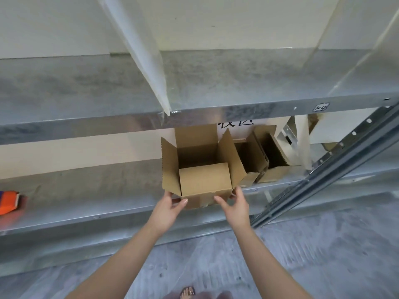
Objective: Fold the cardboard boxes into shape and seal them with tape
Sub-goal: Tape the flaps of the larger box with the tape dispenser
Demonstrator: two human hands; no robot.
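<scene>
An open brown cardboard box (205, 180) stands upright near the front edge of the lower metal shelf (86, 214). Its top flaps stick up and outward, and the near flap leans inward over the opening. My left hand (172, 205) holds the box's lower left front corner, thumb on the front face and fingers round the side. At the lower right front corner my right hand (234, 203) holds it the same way. An orange tape dispenser (8, 201) lies on the shelf at the far left, cut off by the frame edge.
Two more open cardboard boxes (250, 162) (274, 156) stand side by side just right of the held box. The upper shelf (194, 117) overhangs closely. A slanted metal brace (323, 171) crosses at the right. A sandalled foot (189, 292) shows on the grey floor.
</scene>
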